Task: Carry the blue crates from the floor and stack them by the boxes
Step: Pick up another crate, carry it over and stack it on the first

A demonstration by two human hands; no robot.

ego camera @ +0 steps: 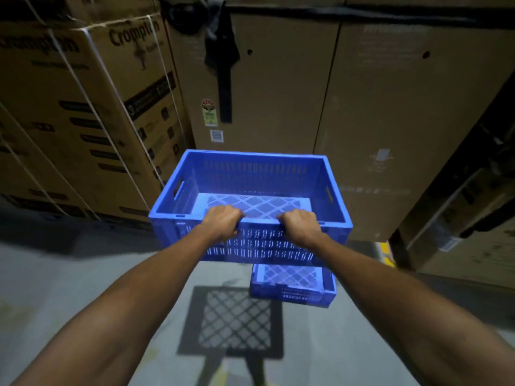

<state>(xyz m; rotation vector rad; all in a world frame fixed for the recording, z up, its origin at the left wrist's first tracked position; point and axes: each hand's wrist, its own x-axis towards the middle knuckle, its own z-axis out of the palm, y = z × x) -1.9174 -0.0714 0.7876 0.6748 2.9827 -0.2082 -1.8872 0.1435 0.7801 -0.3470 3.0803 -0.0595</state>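
An empty blue crate [250, 174] with slotted walls and a lattice bottom hangs in the air in front of me. My left hand [223, 222] and my right hand [301, 225] both grip its near rim, side by side. Below it, a second blue crate [292, 288] stands on the grey floor, partly hidden by the held one. The held crate's lattice shadow [234, 319] falls on the floor to the left of that lower crate.
Tall brown cardboard boxes [278, 79] stand straight ahead, close behind the crates. Strapped printed boxes [83, 121] are stacked at the left. More cardboard boxes [459, 218] lean at the right. A dark cloth [220, 51] hangs over the middle boxes. Grey floor [83, 288] lies at the lower left.
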